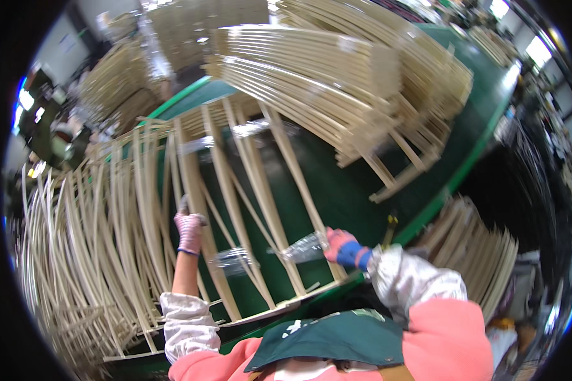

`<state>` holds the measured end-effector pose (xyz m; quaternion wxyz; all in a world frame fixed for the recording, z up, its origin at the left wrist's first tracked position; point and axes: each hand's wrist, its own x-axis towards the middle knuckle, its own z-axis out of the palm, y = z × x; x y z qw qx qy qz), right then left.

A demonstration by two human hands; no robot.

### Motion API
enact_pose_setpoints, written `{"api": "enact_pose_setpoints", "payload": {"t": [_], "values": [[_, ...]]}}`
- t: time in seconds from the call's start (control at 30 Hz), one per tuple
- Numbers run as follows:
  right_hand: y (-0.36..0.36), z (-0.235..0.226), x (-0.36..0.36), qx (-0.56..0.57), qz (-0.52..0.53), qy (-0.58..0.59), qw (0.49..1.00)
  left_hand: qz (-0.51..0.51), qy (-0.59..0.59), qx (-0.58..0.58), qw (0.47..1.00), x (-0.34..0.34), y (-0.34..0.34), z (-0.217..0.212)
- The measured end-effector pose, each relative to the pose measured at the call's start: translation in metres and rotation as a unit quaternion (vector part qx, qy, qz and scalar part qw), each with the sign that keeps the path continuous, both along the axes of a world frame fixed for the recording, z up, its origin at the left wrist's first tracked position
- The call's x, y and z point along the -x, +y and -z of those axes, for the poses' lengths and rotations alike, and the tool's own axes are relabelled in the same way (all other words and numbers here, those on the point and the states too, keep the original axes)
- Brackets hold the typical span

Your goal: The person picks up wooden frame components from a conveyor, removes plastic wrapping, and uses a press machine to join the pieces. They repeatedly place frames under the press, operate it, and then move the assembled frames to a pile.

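Observation:
Pale wooden slats (228, 219) stand in a spaced row in front of me, joined by rails along the near and far sides. Clear plastic film (305, 247) wraps parts of them near me, and more film (251, 128) crosses them farther off. My left hand (188, 232), in a pink striped glove, is closed around a slat left of the middle. At the row's right end my right hand (340, 246), in a pink glove with a blue cuff, grips the outermost slat beside the film. Its fingertips are partly hidden.
Many thin curved wooden strips (89, 247) crowd the left side. Stacked slatted wooden frames (299, 82) lie at the far right on the green table (451, 171). More wood pieces (489, 260) are stacked beyond its near right edge. Film-wrapped wood bundles (124, 82) stand at the back left.

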<state>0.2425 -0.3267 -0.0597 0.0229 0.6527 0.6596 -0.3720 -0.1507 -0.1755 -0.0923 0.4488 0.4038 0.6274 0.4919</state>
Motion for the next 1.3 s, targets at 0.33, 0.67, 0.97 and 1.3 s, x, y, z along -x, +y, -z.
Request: {"api": "enact_pose_setpoints", "payload": {"t": [0.33, 0.67, 0.97, 1.3], "values": [[-0.068, 0.028, -0.201, -0.054, 0.254, -0.142, 0.955, 0.042, 0.035, 0.058, 0.997, -0.005, -0.074, 0.006], [-0.089, -0.001, -0.162, -0.051, 0.159, -0.108, 0.98, 0.023, 0.42, 0.084, 0.903, -0.052, -0.087, -0.037], [0.036, -0.103, -0.006, 0.246, 0.162, 0.75, 0.593, 0.189, 0.458, -0.149, 0.856, -0.138, -0.066, -0.045], [0.262, -0.049, 0.081, -0.074, 0.227, 0.46, 0.855, 0.086, 0.503, -0.161, 0.845, -0.096, -0.098, -0.088]]}}
